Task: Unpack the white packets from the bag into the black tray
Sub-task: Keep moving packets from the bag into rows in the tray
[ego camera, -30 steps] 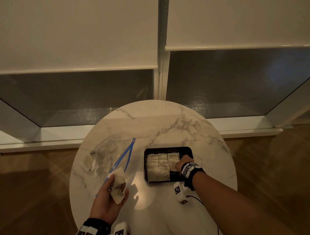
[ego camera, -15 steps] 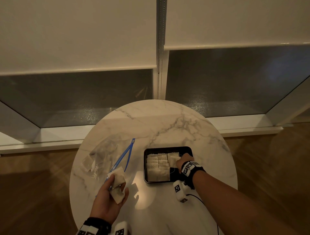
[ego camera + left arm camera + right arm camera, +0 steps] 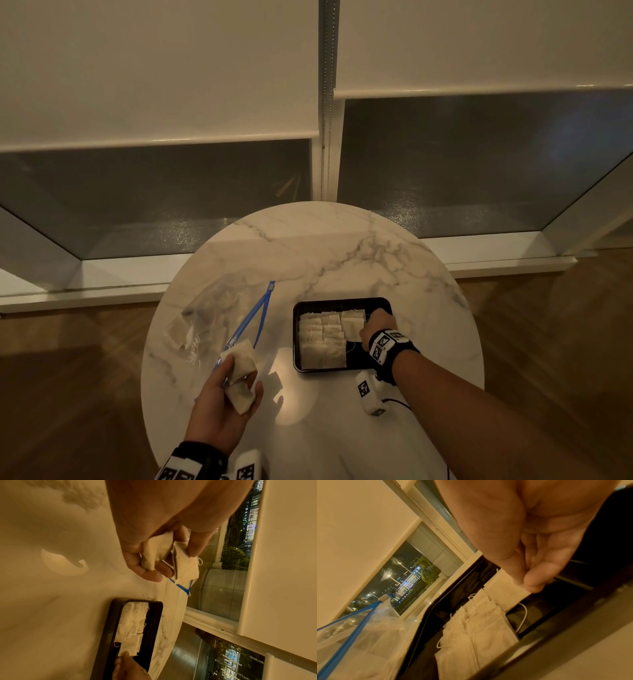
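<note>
Head view shows us mid-placement: our right hand (image 3: 376, 329) pinches a white paper packet (image 3: 352, 324) in the black rectangular tray (image 3: 342, 302), our left hand (image 3: 222, 407) grips spare white packets (image 3: 241, 373) beside the clear blue-zipped bag (image 3: 212, 329), to pass across next.

Round white marble table (image 3: 342, 246) stood on a wood floor (image 3: 548, 342) before a dark window (image 3: 479, 161). Two pale roller blinds (image 3: 154, 68) hung half-lowered, bead chain (image 3: 328, 102) between. Warm, dim light.

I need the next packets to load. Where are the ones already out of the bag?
In the head view, the left hand holds the packets at the table's near left, beside the bag and left of the black tray.
</note>
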Demonstrator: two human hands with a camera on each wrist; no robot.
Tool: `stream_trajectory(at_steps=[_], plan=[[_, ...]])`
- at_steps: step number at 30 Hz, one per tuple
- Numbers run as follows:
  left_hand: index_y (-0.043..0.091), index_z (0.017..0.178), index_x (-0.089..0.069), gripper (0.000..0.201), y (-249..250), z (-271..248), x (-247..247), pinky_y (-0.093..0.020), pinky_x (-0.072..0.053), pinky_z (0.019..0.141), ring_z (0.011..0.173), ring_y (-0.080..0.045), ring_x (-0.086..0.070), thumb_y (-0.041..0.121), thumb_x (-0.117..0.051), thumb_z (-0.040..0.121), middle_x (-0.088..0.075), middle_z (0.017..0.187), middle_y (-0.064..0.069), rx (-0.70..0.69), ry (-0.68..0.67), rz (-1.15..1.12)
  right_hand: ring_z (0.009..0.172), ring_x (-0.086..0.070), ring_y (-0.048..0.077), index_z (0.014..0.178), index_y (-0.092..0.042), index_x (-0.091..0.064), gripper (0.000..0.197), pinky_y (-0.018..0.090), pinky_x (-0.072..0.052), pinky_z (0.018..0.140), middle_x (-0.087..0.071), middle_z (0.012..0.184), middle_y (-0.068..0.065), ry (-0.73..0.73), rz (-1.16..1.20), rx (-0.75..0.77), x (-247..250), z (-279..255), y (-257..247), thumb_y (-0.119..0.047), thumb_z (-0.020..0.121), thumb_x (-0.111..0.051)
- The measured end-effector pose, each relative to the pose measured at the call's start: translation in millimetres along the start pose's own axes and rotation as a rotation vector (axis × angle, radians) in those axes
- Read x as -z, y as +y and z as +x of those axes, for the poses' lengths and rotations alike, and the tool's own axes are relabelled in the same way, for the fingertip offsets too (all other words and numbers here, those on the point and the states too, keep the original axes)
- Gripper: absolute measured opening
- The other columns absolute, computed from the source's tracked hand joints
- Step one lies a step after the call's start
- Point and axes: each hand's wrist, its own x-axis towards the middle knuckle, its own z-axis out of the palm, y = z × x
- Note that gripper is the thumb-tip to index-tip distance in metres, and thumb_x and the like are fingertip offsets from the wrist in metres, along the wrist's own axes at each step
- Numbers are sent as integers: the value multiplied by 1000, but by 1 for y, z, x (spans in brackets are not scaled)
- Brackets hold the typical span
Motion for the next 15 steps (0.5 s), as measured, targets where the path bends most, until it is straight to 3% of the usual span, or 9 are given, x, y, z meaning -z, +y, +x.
stream_trajectory(at_steps=[4, 6, 9, 12, 15], plan=[[24, 104, -65, 11, 1, -1, -1, -35, -57, 69, 64, -13, -72, 28, -58, 97, -77, 87, -4, 3, -5, 2, 96, -66, 29, 95, -6, -61, 12, 30, -54, 77, -68, 105, 14, -26, 19, 18, 2, -2, -5, -13, 85, -63], [24, 106, -65, 12, 2, -1, 0, -35, -58, 68, 70, -14, -70, 28, -60, 96, -76, 91, -4, 6, -4, 6, 90, -66, 28, 93, -7, -62, 12, 30, -56, 74, -68, 101, 13, -9, 52, 42, 3, -1, -5, -13, 83, -60], [24, 111, -65, 16, 2, 2, 1, -35, -57, 69, 84, -16, -64, 28, -60, 96, -71, 104, -6, 7, 9, 1, 92, -63, 25, 104, -14, -59, 21, 29, -53, 71, -64, 106, 9, 4, 22, 129, 2, -2, -5, -15, 83, -55], [24, 113, -65, 19, 3, 1, -2, -35, -57, 68, 87, -17, -62, 28, -60, 96, -69, 108, -7, 12, -3, -12, 99, -61, 24, 127, -25, -52, 39, 32, -54, 79, -56, 117, 6, -6, -77, 280, 1, -1, -5, -22, 88, -53], [25, 114, -64, 19, 3, 1, -2, -34, -57, 68, 87, -16, -62, 28, -60, 96, -69, 109, -6, 14, -13, -11, 101, -60, 25, 134, -31, -48, 45, 36, -55, 82, -52, 122, 6, -55, -186, 357, 0, 0, -5, -24, 90, -54]])
